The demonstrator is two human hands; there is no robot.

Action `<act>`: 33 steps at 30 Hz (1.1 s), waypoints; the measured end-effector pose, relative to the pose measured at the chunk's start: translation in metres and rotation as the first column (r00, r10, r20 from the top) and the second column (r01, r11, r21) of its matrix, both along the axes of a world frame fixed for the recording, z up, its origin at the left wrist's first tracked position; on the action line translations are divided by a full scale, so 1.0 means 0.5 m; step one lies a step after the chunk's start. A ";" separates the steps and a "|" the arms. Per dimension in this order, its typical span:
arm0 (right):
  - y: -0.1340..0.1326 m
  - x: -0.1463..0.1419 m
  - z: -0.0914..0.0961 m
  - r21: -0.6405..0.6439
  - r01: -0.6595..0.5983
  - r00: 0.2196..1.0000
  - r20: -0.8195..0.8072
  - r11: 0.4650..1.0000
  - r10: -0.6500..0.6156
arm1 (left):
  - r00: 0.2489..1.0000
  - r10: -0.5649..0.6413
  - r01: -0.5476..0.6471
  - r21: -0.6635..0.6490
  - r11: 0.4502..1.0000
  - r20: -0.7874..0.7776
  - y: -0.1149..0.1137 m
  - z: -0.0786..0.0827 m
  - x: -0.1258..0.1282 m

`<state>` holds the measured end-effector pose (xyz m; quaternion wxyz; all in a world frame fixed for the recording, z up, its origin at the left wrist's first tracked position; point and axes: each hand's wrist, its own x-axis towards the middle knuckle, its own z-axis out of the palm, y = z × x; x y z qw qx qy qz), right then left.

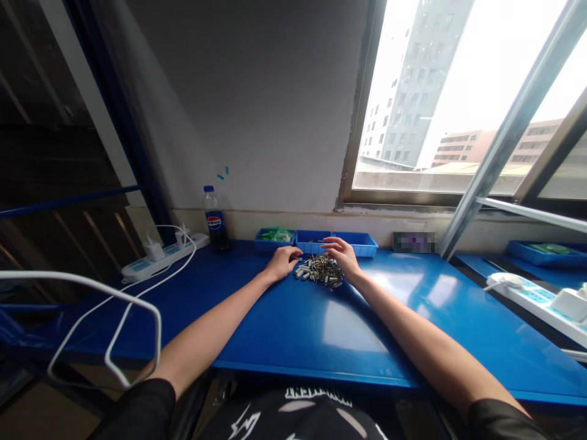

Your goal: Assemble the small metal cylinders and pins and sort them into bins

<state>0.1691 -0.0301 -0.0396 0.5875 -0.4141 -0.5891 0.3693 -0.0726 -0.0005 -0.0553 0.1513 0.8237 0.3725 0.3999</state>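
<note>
A pile of small metal parts, some silvery cylinders and some thin brassy pins, lies on the blue table. At its left edge is my left hand, fingers curled, with a small metal part between thumb and fingertips. My right hand is at the right side of the pile, its fingers apart and reaching toward the blue bins behind. The middle blue bin has a few small pieces in it, partly hidden by the fingers. Beside it, the right blue bin is partly behind my right hand.
A left blue bin holds green packets. Further left stand a cola bottle and a white power strip with a looping white cable. Another power strip and a metal post are on the right.
</note>
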 end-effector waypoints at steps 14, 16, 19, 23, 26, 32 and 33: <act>-0.022 -0.034 0.002 0.064 -0.211 0.955 0.227 0.975 0.192 | 0.862 -0.102 0.228 -0.200 0.953 0.497 -0.023 0.035 0.032; -0.026 -0.038 0.003 0.057 -0.244 0.952 0.207 0.968 0.228 | 0.859 -0.122 0.253 -0.205 0.945 0.497 -0.027 0.036 0.035; -0.030 -0.043 0.006 0.049 -0.251 0.957 0.160 0.967 0.241 | 0.855 -0.143 0.281 -0.214 0.936 0.498 -0.030 0.034 0.040; -0.031 -0.043 0.007 0.023 -0.221 0.968 0.129 0.975 0.216 | 0.874 -0.150 0.279 -0.225 0.933 0.463 -0.032 0.032 0.044; -0.029 -0.038 0.009 0.004 -0.188 0.975 0.125 0.982 0.186 | 0.925 -0.113 0.194 -0.194 0.962 0.362 -0.034 0.038 0.034; -0.007 -0.023 0.008 0.012 -0.086 0.995 0.053 0.996 0.086 | 0.986 -0.099 0.103 0.021 0.995 -0.137 -0.043 0.067 -0.012; -0.002 -0.021 0.007 0.012 -0.081 0.996 0.030 0.997 0.080 | 0.977 -0.109 0.116 0.027 0.993 -0.182 -0.044 0.071 -0.018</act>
